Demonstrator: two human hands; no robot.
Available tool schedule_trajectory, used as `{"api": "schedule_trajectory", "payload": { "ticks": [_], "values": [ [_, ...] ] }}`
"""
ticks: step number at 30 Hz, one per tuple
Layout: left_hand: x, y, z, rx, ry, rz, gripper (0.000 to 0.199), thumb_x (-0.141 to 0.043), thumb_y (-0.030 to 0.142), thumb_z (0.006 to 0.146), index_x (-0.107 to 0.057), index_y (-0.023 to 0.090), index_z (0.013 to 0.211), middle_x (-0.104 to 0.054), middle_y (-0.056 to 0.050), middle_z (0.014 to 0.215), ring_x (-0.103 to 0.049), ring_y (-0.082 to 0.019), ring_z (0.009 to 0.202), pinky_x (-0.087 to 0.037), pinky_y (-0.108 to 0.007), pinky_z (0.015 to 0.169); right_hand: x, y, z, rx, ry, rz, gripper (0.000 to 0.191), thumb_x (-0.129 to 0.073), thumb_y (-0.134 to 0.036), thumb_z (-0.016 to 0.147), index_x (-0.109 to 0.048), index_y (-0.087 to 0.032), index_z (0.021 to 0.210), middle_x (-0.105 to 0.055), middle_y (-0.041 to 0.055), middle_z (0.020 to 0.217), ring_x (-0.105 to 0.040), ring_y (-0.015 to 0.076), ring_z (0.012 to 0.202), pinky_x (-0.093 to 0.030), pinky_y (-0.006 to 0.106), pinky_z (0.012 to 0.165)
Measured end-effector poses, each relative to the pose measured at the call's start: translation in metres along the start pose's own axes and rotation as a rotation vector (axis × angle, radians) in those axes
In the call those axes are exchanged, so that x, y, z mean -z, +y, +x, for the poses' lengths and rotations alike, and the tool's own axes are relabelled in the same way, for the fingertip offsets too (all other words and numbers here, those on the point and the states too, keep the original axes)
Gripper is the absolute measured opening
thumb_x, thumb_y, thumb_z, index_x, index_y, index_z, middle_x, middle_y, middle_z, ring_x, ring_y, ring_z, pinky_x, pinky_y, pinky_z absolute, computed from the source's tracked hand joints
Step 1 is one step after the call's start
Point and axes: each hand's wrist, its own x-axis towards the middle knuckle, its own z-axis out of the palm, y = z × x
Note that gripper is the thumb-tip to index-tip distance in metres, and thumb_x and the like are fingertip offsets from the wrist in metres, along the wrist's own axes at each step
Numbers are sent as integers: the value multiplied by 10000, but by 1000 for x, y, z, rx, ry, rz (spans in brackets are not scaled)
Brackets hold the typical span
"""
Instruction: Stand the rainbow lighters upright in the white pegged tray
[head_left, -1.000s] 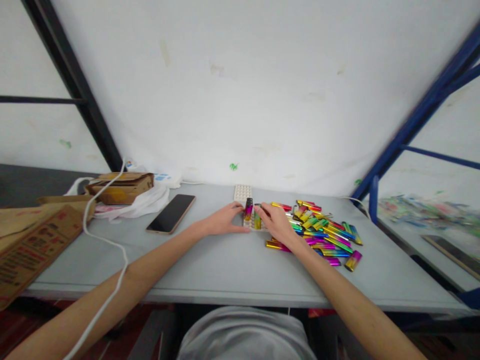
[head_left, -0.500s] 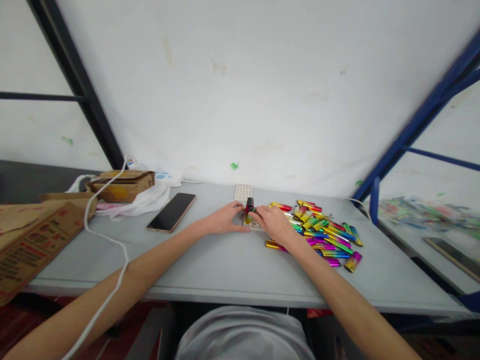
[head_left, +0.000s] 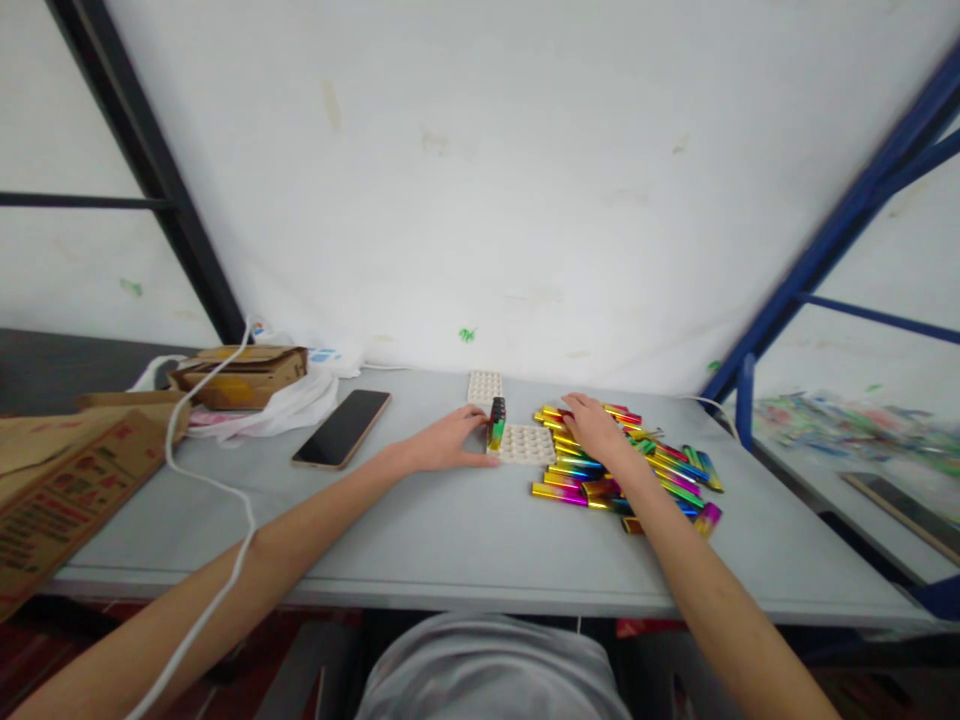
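A row of small metallic lighters (head_left: 497, 428) with dark tops stands upright at the left end of a white tray (head_left: 531, 444) with rows of round holes. Around that end curves my left hand (head_left: 448, 440), thumb near the tray's front edge and fingers by the back of the row. Its thumb and fingers are spread apart. Over a loose pile of shiny lighters (head_left: 570, 470) in gold, green, blue, red and purple reaches my right hand (head_left: 596, 428). Its fingers stretch out over the pile's far left part, and I see nothing held in them.
Behind the tray lies a second white holed tray (head_left: 485, 386). A phone (head_left: 342, 428) rests left of my left hand. Further left are a cardboard box (head_left: 244, 377), a white plastic bag (head_left: 300, 400) and a brown carton (head_left: 67, 490). A white cable (head_left: 225, 490) hangs across my left forearm.
My right hand has moved right from the lighter row to the loose pile, uncovering the tray's holes. My left hand stays at the tray's left end.
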Motion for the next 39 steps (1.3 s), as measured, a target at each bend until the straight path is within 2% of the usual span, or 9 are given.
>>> {"api": "schedule_trajectory", "payload": {
  "ticks": [4, 12, 15, 20, 23, 26, 31, 34, 39],
  "values": [
    [1, 0, 0, -4, -1, 7, 669, -722, 642, 782, -635, 158, 1236, -585, -158, 1366, -570, -327, 1261, -441, -418, 1113, 0, 14, 1, -76, -149, -8, 322, -484, -281, 1019, -701, -151, 1218, -728, 157, 1192, -663, 284, 1121, -456, 359, 983],
    [-2, -4, 0, -17, 10, 15, 685, -699, 683, 781, -629, 177, 1238, -593, -149, 1345, -575, -310, 1235, -444, -397, 1096, 12, 11, 0, -120, 133, 159, 328, -514, -338, 1002, -701, -150, 1196, -771, 134, 969, -699, 261, 866, -481, 353, 831],
    [-2, -4, 0, -14, 2, 9, 683, -710, 659, 786, -619, 163, 1247, -586, -152, 1349, -578, -306, 1223, -437, -410, 1096, 16, 7, 1, -79, 260, 403, 302, -598, -393, 938, -743, -170, 1080, -754, 81, 889, -646, 211, 755, -475, 322, 770],
    [-2, -4, 0, -30, 10, 13, 676, -712, 656, 790, -620, 169, 1250, -591, -141, 1348, -587, -294, 1208, -446, -385, 1073, 22, -13, 1, -180, 278, 1066, 484, -603, -663, 856, -699, -189, 843, -635, 13, 702, -573, 170, 676, -470, 288, 672],
    [-1, -3, 0, -39, 8, 22, 666, -708, 652, 797, -621, 172, 1251, -596, -140, 1346, -586, -293, 1214, -446, -378, 1073, 26, -31, -2, -222, 184, 1511, 532, -637, -733, 792, -597, -204, 750, -596, 2, 714, -578, 156, 679, -499, 286, 671],
    [-2, -2, 0, -30, 6, 10, 670, -719, 629, 799, -617, 160, 1267, -590, -150, 1356, -577, -302, 1237, -433, -395, 1100, 27, -47, -7, -149, -21, 1742, 504, -690, -696, 786, -569, -207, 768, -578, -6, 713, -571, 145, 655, -504, 284, 638],
    [-2, -1, 0, -23, 12, -6, 666, -726, 625, 792, -625, 160, 1257, -593, -153, 1343, -573, -314, 1238, -436, -428, 1106, 23, -65, -14, -99, -193, 1800, 445, -693, -640, 833, -577, -212, 876, -354, -92, 589, -287, 68, 456, -283, 199, 429],
    [-2, -1, 0, -31, 16, -1, 651, -721, 631, 795, -630, 169, 1245, -595, -143, 1328, -576, -305, 1232, -439, -418, 1101, 19, -75, -15, -163, -189, 1724, 501, -677, -693, 808, -530, -215, 823, -289, -102, 586, -184, 55, 445, -145, 194, 409],
    [-2, -1, 0, -26, 13, 0, 654, -718, 633, 798, -624, 171, 1252, -587, -141, 1329, -571, -294, 1227, -435, -410, 1104, 12, -83, -17, -228, -73, 1469, 585, -612, -747, 801, -379, -232, 649, -262, -91, 524, -182, 68, 436, -123, 237, 403]
  ]
}}
